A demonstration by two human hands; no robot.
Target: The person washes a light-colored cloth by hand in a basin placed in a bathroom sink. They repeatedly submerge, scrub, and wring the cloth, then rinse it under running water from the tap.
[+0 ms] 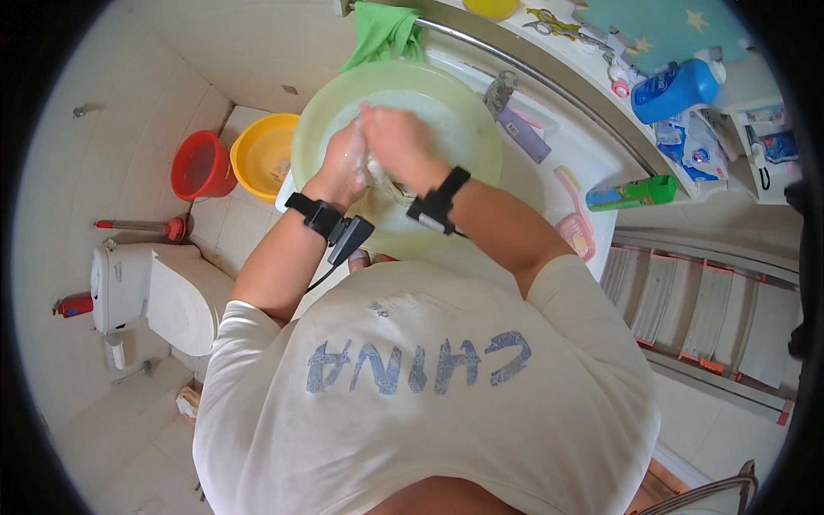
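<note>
A large pale green plastic basin (479,145) holds cloudy, sudsy water and rests on the white sink. Over it, my left hand (344,158) and my right hand (400,138) are pressed together, both closed on a wet, pale, soapy cloth (381,180). The cloth's lower part hangs down towards the water. Suds coat the fingers of my left hand; my right hand is slightly blurred. Each wrist bears a black strap with a small device.
A green cloth (386,32) hangs on the metal rail beyond the basin. Right of it lie a purple tube (524,135), a pink brush (575,235) and a green spray can (634,193). A yellow basin (262,158) and a red bucket (201,166) stand left, near the toilet (183,302).
</note>
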